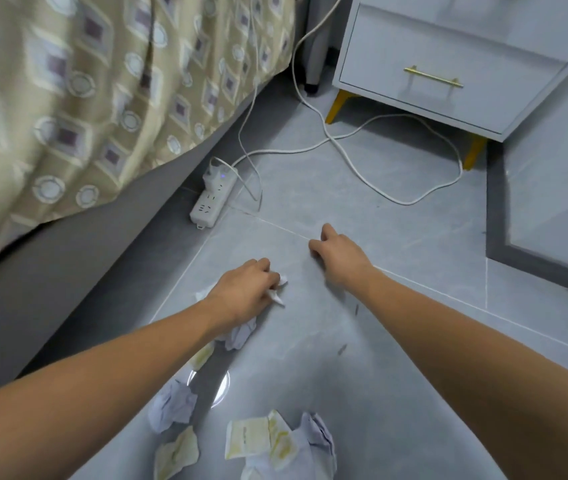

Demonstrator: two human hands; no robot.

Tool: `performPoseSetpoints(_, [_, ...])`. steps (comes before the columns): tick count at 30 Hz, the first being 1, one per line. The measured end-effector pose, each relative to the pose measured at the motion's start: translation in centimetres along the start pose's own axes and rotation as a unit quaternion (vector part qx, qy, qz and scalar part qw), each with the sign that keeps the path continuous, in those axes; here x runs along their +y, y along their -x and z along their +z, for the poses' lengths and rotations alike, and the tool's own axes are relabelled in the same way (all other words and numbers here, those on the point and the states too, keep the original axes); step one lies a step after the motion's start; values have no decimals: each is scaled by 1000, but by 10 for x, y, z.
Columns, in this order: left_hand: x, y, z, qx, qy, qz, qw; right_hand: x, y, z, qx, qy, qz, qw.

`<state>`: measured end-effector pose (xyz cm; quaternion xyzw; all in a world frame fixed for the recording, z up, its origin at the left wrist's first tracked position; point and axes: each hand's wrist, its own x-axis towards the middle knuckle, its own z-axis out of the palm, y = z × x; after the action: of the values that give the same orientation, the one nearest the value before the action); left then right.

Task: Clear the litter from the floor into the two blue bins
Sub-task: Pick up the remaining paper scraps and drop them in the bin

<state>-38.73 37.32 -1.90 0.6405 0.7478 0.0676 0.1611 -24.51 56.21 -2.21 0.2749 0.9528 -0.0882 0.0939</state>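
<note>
My left hand [246, 289] reaches down to the grey tiled floor and grips a small crumpled white paper [279, 289], which pokes out past its fingers. My right hand [339, 256] hovers just to the right with loosely curled fingers and holds nothing. More litter lies nearer me: a white paper ball [241, 332] under my left wrist, another crumpled ball [171, 403], and several yellow-and-white wrappers [258, 441] at the bottom of the view. No blue bin is in view.
A bed with a patterned beige cover [85, 98] and a grey base runs along the left. A white power strip [211, 199] with looping white cables [396, 199] lies ahead. A white nightstand [448, 64] on yellow legs stands at the back right.
</note>
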Motion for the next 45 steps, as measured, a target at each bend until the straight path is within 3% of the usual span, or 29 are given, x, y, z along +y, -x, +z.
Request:
performPoseSetpoints(5, [2,-7,-13,18,5,10,1000,9,39,3,25,-13,8,1000])
performPoseSetpoints(10, [63,-45,-22,21,12,76,997,39,109,-29,103,-47,60,992])
performPoseSetpoints(17, [231,-86,-27,13,75,232,970,121,290,-88,132,-36,204,969])
performPoseSetpoints(24, [429,-86,-45,23,83,390,917,179,470,-141,137,5,255,957])
performPoseSetpoints(30, [593,-31,-28,-23,110,484,868,187,628,-133,177,-20,381,907])
performPoseSetpoints(35, [680,23,-1,-66,110,538,833,175,713,-102,196,-62,470,858])
performPoseSetpoints(38, [707,49,22,-119,87,564,813,169,744,-85,141,-100,517,838])
performPoseSetpoints(42, [720,75,45,-149,-17,596,789,159,776,-78,-51,-184,544,817])
performPoseSetpoints(45, [710,73,42,-105,36,605,789,156,781,-85,-17,-174,550,817])
